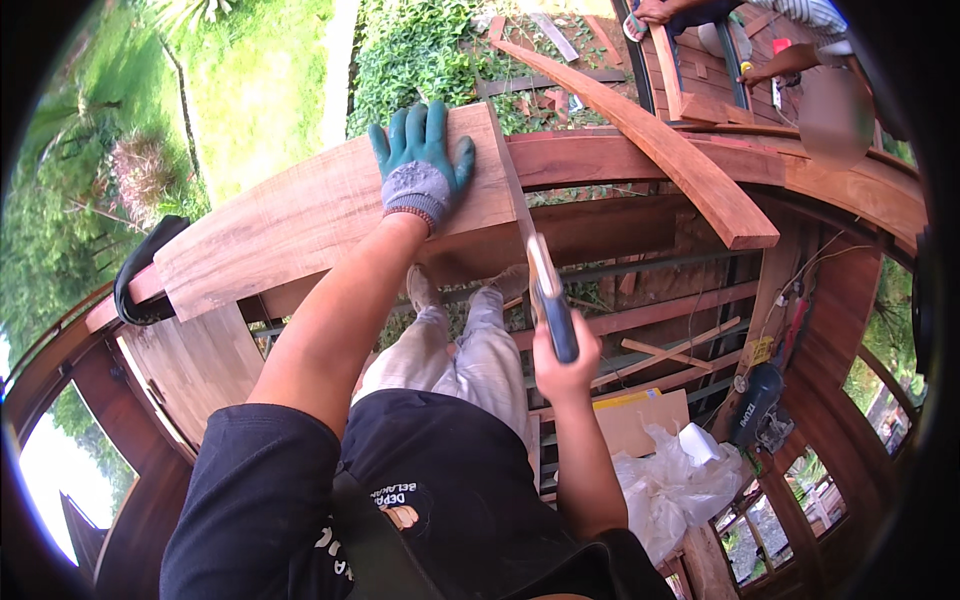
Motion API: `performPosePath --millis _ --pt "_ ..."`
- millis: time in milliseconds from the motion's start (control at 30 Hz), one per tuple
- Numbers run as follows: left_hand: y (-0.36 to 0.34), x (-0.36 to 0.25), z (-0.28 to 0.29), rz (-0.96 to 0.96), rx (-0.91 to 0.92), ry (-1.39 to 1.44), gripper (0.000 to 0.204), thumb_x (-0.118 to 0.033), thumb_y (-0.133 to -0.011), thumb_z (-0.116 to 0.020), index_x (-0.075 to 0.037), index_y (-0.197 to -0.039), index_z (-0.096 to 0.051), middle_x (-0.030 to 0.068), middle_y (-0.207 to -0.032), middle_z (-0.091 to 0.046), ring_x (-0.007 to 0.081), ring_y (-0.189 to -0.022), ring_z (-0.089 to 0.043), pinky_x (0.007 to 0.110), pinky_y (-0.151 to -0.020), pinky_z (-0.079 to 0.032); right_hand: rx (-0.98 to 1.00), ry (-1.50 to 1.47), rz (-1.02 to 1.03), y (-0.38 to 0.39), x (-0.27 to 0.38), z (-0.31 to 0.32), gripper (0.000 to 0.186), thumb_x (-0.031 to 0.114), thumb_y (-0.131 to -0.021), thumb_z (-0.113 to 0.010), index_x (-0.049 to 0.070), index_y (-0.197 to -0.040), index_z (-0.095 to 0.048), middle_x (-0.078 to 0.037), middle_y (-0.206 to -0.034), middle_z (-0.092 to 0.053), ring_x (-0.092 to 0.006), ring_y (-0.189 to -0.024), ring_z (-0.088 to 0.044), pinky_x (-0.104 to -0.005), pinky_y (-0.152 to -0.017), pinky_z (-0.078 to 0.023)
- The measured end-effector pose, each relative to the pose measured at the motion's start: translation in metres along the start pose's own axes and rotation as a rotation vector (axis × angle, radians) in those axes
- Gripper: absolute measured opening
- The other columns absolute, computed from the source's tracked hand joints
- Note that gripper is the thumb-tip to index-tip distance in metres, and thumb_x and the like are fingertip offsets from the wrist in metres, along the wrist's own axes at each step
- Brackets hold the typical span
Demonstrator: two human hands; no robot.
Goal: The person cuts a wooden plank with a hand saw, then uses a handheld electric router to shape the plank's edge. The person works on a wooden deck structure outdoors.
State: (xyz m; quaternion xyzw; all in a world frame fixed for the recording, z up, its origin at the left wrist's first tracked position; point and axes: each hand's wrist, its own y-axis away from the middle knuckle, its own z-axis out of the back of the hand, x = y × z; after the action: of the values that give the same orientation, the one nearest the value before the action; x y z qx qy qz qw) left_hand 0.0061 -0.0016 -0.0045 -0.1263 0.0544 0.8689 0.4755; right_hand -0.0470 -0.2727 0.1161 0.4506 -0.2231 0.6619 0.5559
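Observation:
My left hand point(418, 165), in a green and grey work glove, lies flat with fingers spread on a wide wooden board point(290, 220), pressing near its right end. The board rests across a reddish wooden beam point(590, 158). My right hand point(566, 360) is bare and closed round the handle of a handsaw point(550, 295). Its thin blade runs forward along the board's right end, close to the edge; I cannot tell whether the teeth are in the wood.
A long curved plank point(650, 140) lies over the beam at right. Below are open floor joists point(640, 318), a clear plastic bag point(665, 485) and a dark tank-like machine point(757, 405). A dark cloth point(145, 265) hangs at left. Another person's hand point(770, 72) shows at upper right.

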Motion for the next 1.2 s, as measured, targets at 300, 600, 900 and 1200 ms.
performPosePath --millis 300,600,900,1200 --pt "0.004 -0.002 -0.002 0.017 0.025 -0.016 0.068 -0.049 -0.096 -0.055 -0.01 -0.151 -0.044 0.0161 -0.151 -0.046 0.0378 -0.147 -0.035 0.064 -0.123 -0.011 0.041 0.13 -0.096 0.088 0.002 0.048 0.014 0.008 -0.078 -0.074 0.001 -0.085 -0.064 -0.013 -0.062 -0.06 -0.0291 -0.057 -0.068 -0.0379 -0.057 -0.051" --pt "-0.001 0.001 -0.002 -0.034 -0.121 -0.014 0.069 -0.052 -0.096 -0.055 -0.009 -0.15 -0.045 0.0164 -0.15 -0.047 0.0368 -0.146 -0.036 0.064 -0.123 -0.011 -0.006 -0.081 0.067 -0.049 -0.039 -0.048 0.016 0.007 -0.085 -0.071 0.003 -0.081 -0.056 -0.015 -0.063 -0.061 -0.0342 -0.056 -0.066 -0.0399 -0.054 -0.048" --pt "-0.005 0.004 -0.005 -0.012 -0.041 -0.042 0.067 -0.051 -0.096 -0.054 -0.011 -0.15 -0.046 0.0158 -0.147 -0.05 0.035 -0.143 -0.039 0.062 -0.121 -0.016 0.008 0.098 0.065 0.073 -0.014 0.04 0.013 0.005 -0.077 -0.072 0.002 -0.079 -0.059 -0.015 -0.062 -0.061 -0.0346 -0.055 -0.066 -0.0401 -0.053 -0.05" --pt "-0.027 0.006 0.0 0.017 -0.117 -0.018 0.068 -0.052 -0.096 -0.055 -0.009 -0.149 -0.046 0.0142 -0.15 -0.048 0.0357 -0.145 -0.036 0.063 -0.123 -0.015 0.001 -0.144 0.158 -0.057 -0.018 -0.038 0.016 0.007 -0.084 -0.071 0.002 -0.078 -0.057 -0.011 -0.059 -0.057 -0.0262 -0.051 -0.061 -0.0379 -0.053 -0.048"
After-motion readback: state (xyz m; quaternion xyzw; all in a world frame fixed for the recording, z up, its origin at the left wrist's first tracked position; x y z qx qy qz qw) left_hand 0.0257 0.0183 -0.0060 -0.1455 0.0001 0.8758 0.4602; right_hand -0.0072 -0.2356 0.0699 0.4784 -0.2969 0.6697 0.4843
